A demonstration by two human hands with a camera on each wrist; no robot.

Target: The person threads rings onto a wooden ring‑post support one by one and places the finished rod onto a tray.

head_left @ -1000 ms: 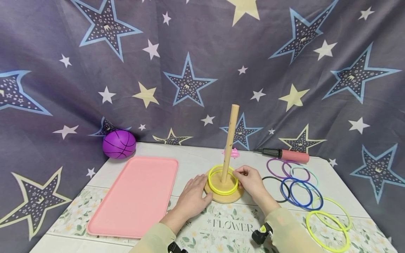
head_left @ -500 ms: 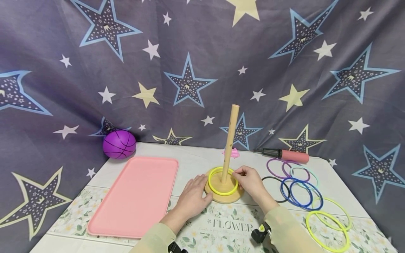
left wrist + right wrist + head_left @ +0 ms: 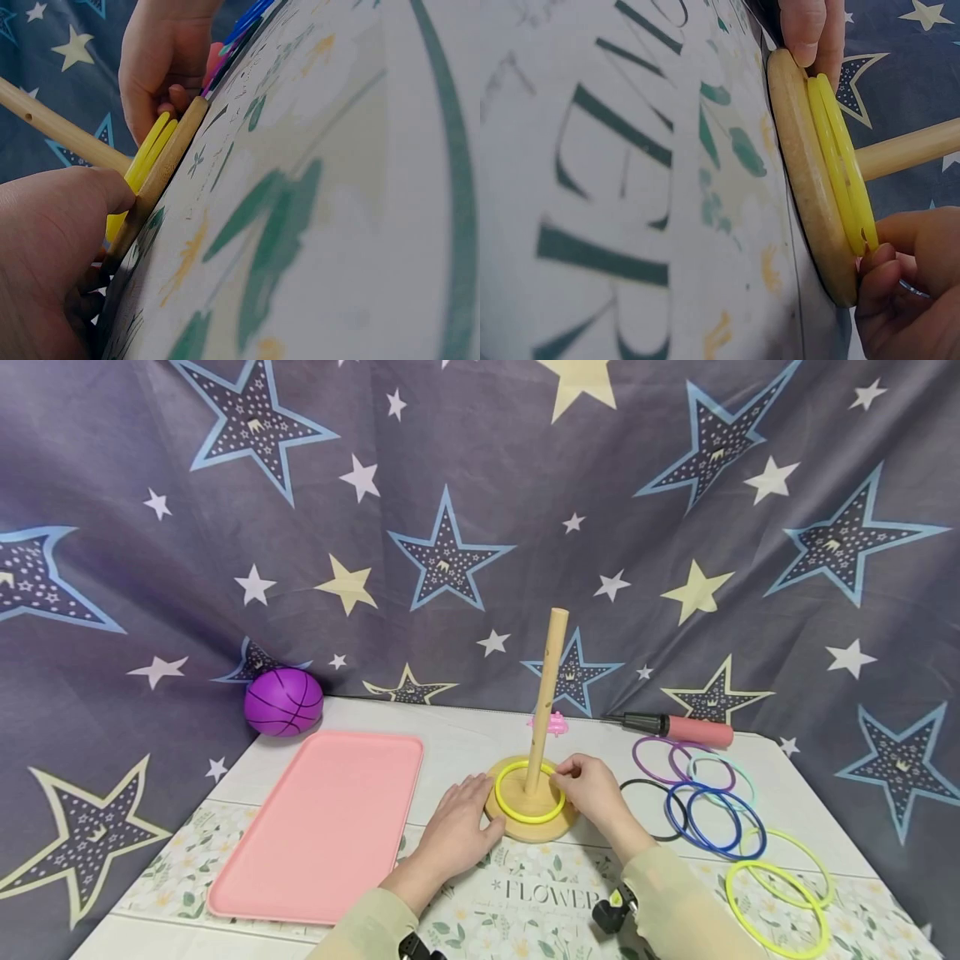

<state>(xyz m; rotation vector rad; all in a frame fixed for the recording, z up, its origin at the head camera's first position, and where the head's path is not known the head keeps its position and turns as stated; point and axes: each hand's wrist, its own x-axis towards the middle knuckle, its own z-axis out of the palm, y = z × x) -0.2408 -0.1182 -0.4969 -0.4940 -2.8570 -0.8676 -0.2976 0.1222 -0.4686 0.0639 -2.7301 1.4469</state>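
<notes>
A wooden ring-toss stand, with an upright pole [image 3: 550, 677] on a round base [image 3: 534, 833], stands in the middle of the table. Two yellow rings [image 3: 838, 161] lie stacked around the pole, close over the base; in the head view they nearly merge into one. My right hand [image 3: 597, 791] pinches the upper yellow ring at its right side with thumb and fingertips. Against the left side of the base rests my left hand [image 3: 459, 827], its fingers fairly straight and its thumb at the near edge.
Blue rings [image 3: 720, 852], purple, turquoise and black rings lie to the right, two more yellow rings [image 3: 825, 935] nearer. A pink tray [image 3: 318, 827] lies left, with a purple ball [image 3: 283, 702] behind it. A hand pump [image 3: 697, 731] and a small pink object [image 3: 557, 723] are at the back.
The upper yellow ring has come down in my right hand, from tilted up at the back to lying level over the lower one. My left hand has stayed in place.
</notes>
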